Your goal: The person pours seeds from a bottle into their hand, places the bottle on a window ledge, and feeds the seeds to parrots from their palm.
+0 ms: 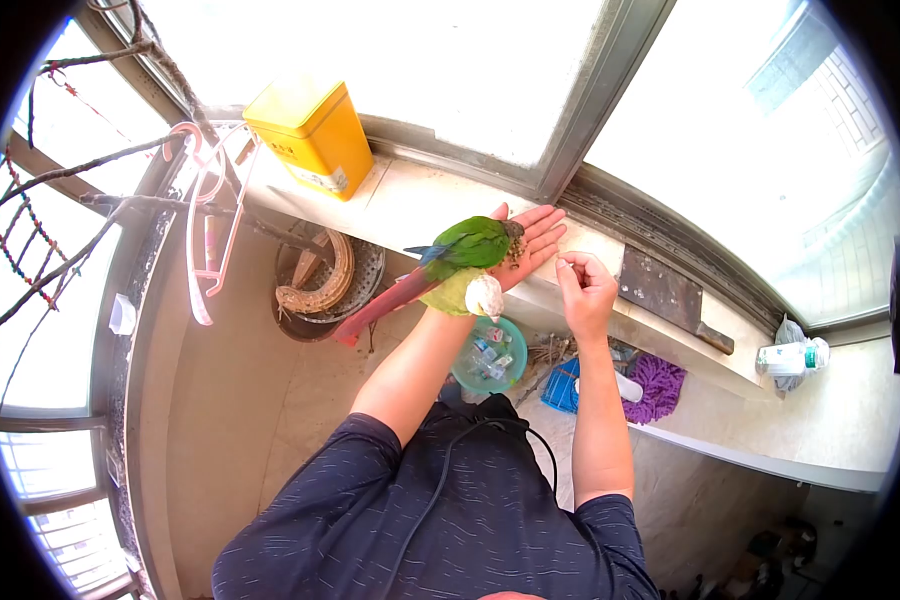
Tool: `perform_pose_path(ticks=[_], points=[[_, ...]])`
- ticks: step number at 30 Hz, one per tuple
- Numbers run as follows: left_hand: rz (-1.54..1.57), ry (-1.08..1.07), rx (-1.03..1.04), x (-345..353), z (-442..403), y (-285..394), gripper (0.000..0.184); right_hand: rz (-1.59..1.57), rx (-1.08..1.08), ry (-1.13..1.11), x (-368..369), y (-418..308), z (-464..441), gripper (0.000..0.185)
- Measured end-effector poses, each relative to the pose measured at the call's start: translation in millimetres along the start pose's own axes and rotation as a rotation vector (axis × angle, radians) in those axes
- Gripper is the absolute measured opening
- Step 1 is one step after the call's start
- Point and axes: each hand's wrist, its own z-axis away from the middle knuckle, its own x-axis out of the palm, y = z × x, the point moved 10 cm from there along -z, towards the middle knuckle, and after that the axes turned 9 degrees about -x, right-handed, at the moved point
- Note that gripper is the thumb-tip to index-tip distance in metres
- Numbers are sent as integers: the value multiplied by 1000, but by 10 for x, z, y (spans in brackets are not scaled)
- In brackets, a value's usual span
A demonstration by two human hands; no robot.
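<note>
A green bird with a long red tail perches on my left hand and wrist, its head lowered to the palm. My left hand is held out flat, palm up, fingers stretched. Small brown pellets lie on that palm by the beak. A second bird, yellow-green with a whitish head, stands beside the first near my wrist. My right hand is just right of the left one, its thumb and fingertips pinched together. Whatever is between those fingertips, if anything, is too small to name.
A yellow tin stands on the window ledge. Bare branches and a pink hanger are at left. Below are a teal basin, a round pan and a purple mop. A bottle lies at right.
</note>
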Motion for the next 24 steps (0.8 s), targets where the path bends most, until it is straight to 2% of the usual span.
perform_pose_path(ticks=[24], points=[[-36, 3, 8, -9, 0, 0, 71, 19, 8, -10, 1, -20, 0, 5]])
